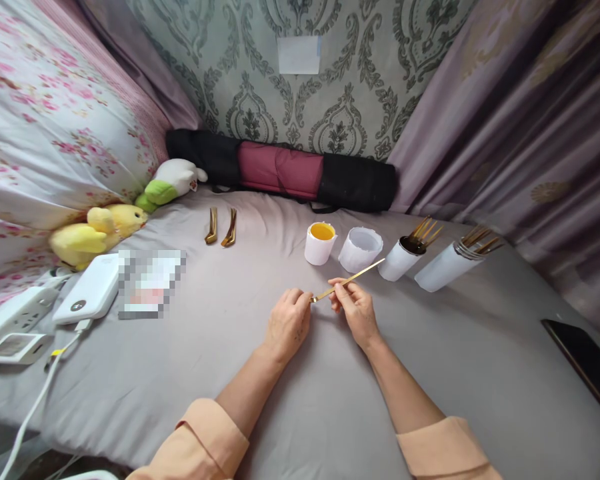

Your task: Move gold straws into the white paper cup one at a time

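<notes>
Where the right hand (359, 315) pinches, a golden stick (367, 269) slants across.

We see soft, diffuse light, brightest on the floral curtain (75, 100) beyond the surface's (180, 380) left edge, dimmer on the purple curtain (520, 127) beyond the right. Faint shadows; highlights along the gold strip (365, 271). Pixel blocks mask 1 item (153, 283) towards the left edge; wide-angle distortion stretches the phone (583, 367) at the right.
</notes>
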`<state>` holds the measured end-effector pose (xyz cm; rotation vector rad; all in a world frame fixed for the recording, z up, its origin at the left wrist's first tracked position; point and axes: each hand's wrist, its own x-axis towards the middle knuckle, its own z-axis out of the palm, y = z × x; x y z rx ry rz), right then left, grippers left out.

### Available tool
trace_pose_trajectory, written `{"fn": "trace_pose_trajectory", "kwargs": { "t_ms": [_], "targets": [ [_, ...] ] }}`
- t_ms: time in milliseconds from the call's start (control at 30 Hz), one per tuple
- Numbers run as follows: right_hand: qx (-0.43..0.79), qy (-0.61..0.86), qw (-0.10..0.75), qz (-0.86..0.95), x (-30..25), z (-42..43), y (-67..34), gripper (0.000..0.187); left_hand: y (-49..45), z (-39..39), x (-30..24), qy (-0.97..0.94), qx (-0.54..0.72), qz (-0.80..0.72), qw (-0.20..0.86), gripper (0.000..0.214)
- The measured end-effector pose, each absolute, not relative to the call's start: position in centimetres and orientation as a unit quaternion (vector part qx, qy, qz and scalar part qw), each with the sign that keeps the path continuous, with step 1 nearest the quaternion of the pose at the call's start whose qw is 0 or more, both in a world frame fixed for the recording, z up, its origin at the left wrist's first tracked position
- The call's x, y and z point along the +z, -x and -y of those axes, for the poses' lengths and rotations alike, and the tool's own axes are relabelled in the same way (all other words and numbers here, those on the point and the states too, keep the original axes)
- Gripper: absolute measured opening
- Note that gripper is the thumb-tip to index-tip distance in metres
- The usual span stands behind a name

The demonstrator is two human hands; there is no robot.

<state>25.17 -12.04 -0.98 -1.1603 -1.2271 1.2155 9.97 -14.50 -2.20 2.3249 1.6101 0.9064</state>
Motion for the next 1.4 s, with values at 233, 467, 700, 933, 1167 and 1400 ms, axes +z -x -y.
{"fn": "trace_pose_trajectory", "kwargs": {
  "t_ms": [233, 467, 700, 933, 1167, 1400],
  "targets": [
    [0.498, 0.497, 0.514, 0.491, -1.3, 11.9, -25.2, 0.030, -10.0, 14.2, -2.6, -0.711, 0.402, -0.542, 0.195, 0.024],
    [0.491, 0.496, 0.550, 0.458, -1.8, 11.5, -25.5, 0.026, -10.5, 13.9, -2.2, -0.523, 0.470, -0.558, 0.441, 0.023],
    [0.463, 0.506, 0.554, 0.472, -1.6, 11.6, -25.5, 0.030, -10.9, 14.2, -0.9, -0.333, 0.481, -0.475, 0.658, 0.030],
    [0.437, 0.519, 0.542, 0.496, -1.4, 11.8, -25.5, 0.032, -11.3, 14.5, -1.0, -0.253, 0.470, -0.410, 0.739, 0.030],
    [0.423, 0.523, 0.532, 0.514, -1.2, 11.9, -25.6, 0.033, -11.4, 14.7, -0.9, -0.227, 0.449, -0.402, 0.765, 0.026],
    [0.424, 0.526, 0.527, 0.516, -1.5, 12.0, -25.5, 0.032, -11.6, 14.8, -1.2, -0.215, 0.429, -0.390, 0.786, 0.021]
  ]
}}
